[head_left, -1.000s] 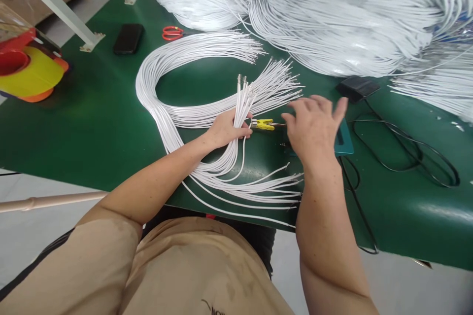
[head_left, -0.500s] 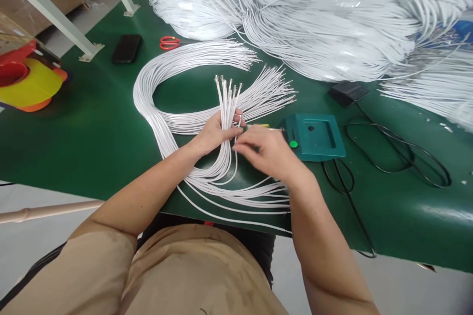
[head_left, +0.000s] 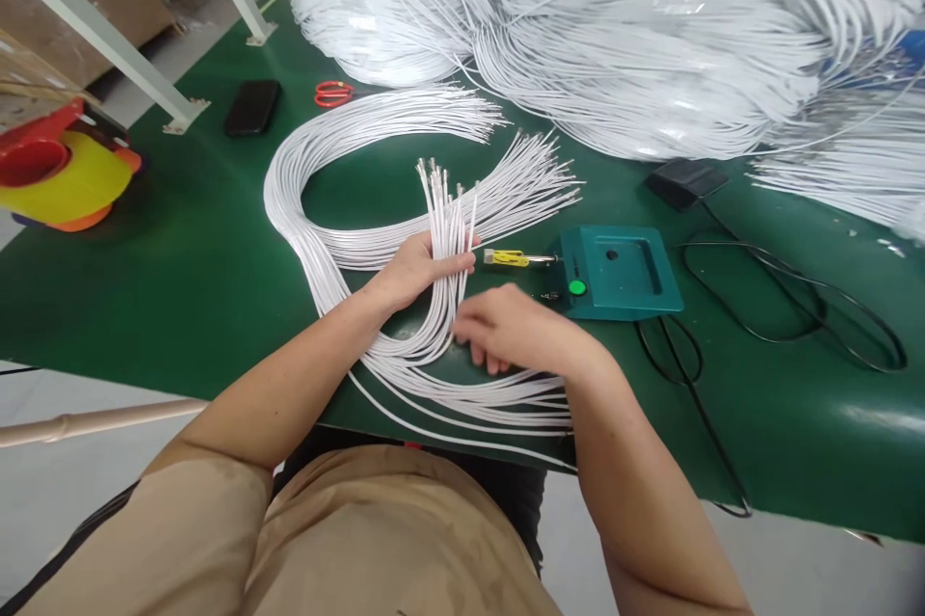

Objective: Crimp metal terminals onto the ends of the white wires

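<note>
My left hand [head_left: 423, 267] is closed round a bundle of white wires [head_left: 448, 230], thumb across the front. Their metal-tipped ends stick up above it, and the lower lengths curve down to the left onto the table. Just below and to the right is my right hand [head_left: 506, 332], palm down, its fingers loosely bent and apart, slightly blurred. Its fingertips are beside the lower part of the bundle; whether they touch it is unclear. Under that hand more loose wires [head_left: 462, 394] run along the near table edge. A larger looped wire bundle [head_left: 289, 182] lies behind my left hand.
A teal device [head_left: 621, 274] with a green button and a yellow tag [head_left: 506, 257] stands at right, near a black cable [head_left: 787, 283]. Big white wire heaps [head_left: 650, 47] fill the back. Red-handled scissors [head_left: 333, 93], a black phone-like object [head_left: 251, 107] and a yellow-red tape dispenser [head_left: 72, 177] lie left.
My right hand has moved down from beside my left hand's fingertips, and its fingers have loosened. The wire near them now stands with the bundle. The yellow tag has come into view.
</note>
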Demonstrator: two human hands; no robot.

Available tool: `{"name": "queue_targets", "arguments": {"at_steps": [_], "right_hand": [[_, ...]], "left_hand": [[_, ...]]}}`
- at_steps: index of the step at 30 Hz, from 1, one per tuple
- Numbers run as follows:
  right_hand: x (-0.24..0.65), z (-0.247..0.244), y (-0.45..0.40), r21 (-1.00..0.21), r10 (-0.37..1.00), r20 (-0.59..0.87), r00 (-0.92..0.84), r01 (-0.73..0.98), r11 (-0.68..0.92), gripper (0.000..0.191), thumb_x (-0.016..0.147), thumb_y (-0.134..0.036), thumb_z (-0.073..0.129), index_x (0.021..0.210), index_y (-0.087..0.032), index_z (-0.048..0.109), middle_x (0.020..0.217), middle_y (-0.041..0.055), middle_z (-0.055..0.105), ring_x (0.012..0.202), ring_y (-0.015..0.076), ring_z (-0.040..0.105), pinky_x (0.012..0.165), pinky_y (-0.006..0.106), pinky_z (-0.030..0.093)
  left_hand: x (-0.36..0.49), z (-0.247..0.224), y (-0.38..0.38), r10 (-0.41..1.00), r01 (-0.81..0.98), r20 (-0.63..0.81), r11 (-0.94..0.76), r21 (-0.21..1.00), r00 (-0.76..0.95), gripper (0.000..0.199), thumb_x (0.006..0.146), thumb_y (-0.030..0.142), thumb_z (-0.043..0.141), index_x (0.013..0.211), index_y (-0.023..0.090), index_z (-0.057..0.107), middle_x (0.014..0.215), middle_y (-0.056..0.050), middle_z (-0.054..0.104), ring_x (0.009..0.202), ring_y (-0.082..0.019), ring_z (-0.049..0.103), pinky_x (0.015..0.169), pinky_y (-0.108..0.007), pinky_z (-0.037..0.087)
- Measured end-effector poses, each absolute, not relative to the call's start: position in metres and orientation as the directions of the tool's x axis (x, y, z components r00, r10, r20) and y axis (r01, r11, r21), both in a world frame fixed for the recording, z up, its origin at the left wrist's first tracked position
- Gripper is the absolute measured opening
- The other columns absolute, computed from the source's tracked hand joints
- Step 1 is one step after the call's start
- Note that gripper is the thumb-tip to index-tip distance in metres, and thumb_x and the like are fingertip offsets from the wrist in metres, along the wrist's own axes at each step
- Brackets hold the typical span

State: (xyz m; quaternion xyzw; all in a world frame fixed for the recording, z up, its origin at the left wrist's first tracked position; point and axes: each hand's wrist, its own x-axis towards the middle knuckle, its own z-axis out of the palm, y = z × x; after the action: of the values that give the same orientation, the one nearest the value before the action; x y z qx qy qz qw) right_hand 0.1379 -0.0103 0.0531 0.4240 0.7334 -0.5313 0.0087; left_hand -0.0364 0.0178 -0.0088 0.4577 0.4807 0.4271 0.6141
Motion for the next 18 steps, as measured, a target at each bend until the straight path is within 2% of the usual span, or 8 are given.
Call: {"name": "queue_targets", "arguments": {"at_steps": [2, 3, 4, 6, 11, 15, 18], "right_hand": [[0.14, 0.05, -0.001, -0.795, 0.862, -0.274, -0.425, 0.605, 0.046, 0.027, 0.092, -0.034, 0.049, 0.072, -0.02, 0.059, 0.057, -0.0016, 0.062, 0.043, 0.0101, 0.053, 0.049, 0.024, 0.041], [0.141, 0.047, 0.004, -0.801, 0.937, -0.16, -0.31, 0.596, 0.06, 0.025, 0.092, -0.037, 0.05, 0.076, -0.02, 0.061, 0.058, -0.0019, 0.061, 0.045, 0.0099, 0.052, 0.051, 0.024, 0.041], [0.142, 0.045, 0.008, -0.806, 0.974, -0.068, -0.218, 0.587, 0.075, 0.024, 0.091, -0.038, 0.052, 0.078, -0.02, 0.062, 0.059, -0.0022, 0.061, 0.047, 0.0098, 0.051, 0.053, 0.024, 0.04], [0.142, 0.038, 0.014, -0.829, 0.99, 0.026, -0.139, 0.55, 0.099, 0.02, 0.087, -0.036, 0.057, 0.077, -0.019, 0.062, 0.061, -0.0022, 0.061, 0.053, 0.0101, 0.05, 0.056, 0.024, 0.039], [0.142, 0.028, 0.017, -0.931, 0.976, -0.021, -0.218, 0.361, 0.061, 0.022, 0.078, -0.035, 0.065, 0.066, -0.017, 0.063, 0.061, -0.0019, 0.058, 0.058, 0.01, 0.046, 0.057, 0.025, 0.037], [0.14, 0.03, 0.016, -0.972, 0.95, -0.146, -0.277, 0.219, -0.086, 0.027, 0.075, -0.041, 0.069, 0.062, -0.017, 0.064, 0.053, -0.0032, 0.053, 0.048, 0.0078, 0.036, 0.048, 0.024, 0.03], [0.139, 0.03, 0.016, -0.984, 0.961, -0.145, -0.235, 0.136, -0.116, 0.025, 0.07, -0.041, 0.073, 0.065, -0.018, 0.065, 0.058, -0.0022, 0.059, 0.046, 0.0068, 0.037, 0.044, 0.024, 0.029]], "left_hand": [[-0.035, -0.008, 0.016, 0.97, -0.018, -0.153, 0.159, 0.987, 0.19, 0.044, 0.062, 0.037, 0.084, 0.096, 0.013, 0.07, 0.082, -0.002, 0.07, 0.074, -0.016, 0.063, 0.077, -0.031, 0.049], [-0.034, -0.008, 0.015, 0.967, 0.018, -0.136, 0.136, 0.991, 0.217, 0.041, 0.063, 0.037, 0.084, 0.092, 0.013, 0.069, 0.08, -0.002, 0.07, 0.074, -0.016, 0.063, 0.077, -0.031, 0.049], [-0.033, -0.007, 0.014, 0.96, 0.046, -0.126, 0.118, 0.992, 0.249, 0.038, 0.063, 0.037, 0.084, 0.088, 0.013, 0.068, 0.078, -0.002, 0.069, 0.073, -0.016, 0.063, 0.077, -0.031, 0.049], [-0.03, -0.007, 0.012, 0.951, 0.041, -0.115, 0.107, 0.993, 0.289, 0.034, 0.065, 0.035, 0.083, 0.083, 0.013, 0.064, 0.076, 0.0, 0.067, 0.073, -0.014, 0.063, 0.077, -0.03, 0.049], [-0.028, -0.006, 0.012, 0.945, -0.29, -0.153, 0.238, 0.927, 0.287, 0.039, 0.063, 0.031, 0.085, 0.081, 0.014, 0.054, 0.088, 0.0, 0.066, 0.078, -0.011, 0.065, 0.08, -0.029, 0.053], [-0.03, -0.006, 0.016, 0.924, -0.321, -0.157, 0.275, 0.906, 0.348, 0.043, 0.061, 0.026, 0.086, 0.078, 0.015, 0.048, 0.08, 0.0, 0.065, 0.072, -0.011, 0.065, 0.061, -0.02, 0.048], [-0.029, -0.007, 0.016, 0.928, -0.284, -0.147, 0.251, 0.925, 0.343, 0.042, 0.063, 0.026, 0.086, 0.076, 0.015, 0.047, 0.073, 0.001, 0.062, 0.069, -0.01, 0.065, 0.056, -0.018, 0.043]]}}
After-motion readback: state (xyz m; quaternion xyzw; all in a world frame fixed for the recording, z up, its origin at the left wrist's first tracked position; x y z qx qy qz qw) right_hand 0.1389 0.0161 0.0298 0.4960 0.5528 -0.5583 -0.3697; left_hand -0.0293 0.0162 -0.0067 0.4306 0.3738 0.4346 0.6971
